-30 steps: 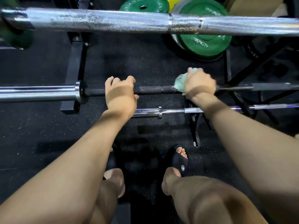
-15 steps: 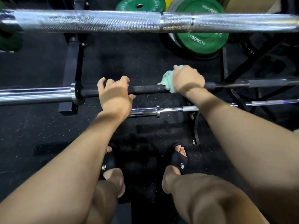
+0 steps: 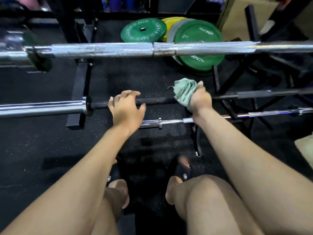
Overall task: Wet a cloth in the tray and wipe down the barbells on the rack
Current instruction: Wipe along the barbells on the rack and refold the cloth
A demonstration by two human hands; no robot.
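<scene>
Since a moment before, the right hand (image 3: 200, 97), gripping the green cloth (image 3: 184, 94), had slid along the black barbell (image 3: 152, 101) while the left hand (image 3: 126, 107) loosened, fingers spread, suggesting wiping continued

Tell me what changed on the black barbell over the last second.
The right hand slid the green cloth leftward along the black barbell, and the cloth now bunches up above it. The left hand loosened its fingers but stayed on the bar. The bars on the rack did not move.
</scene>
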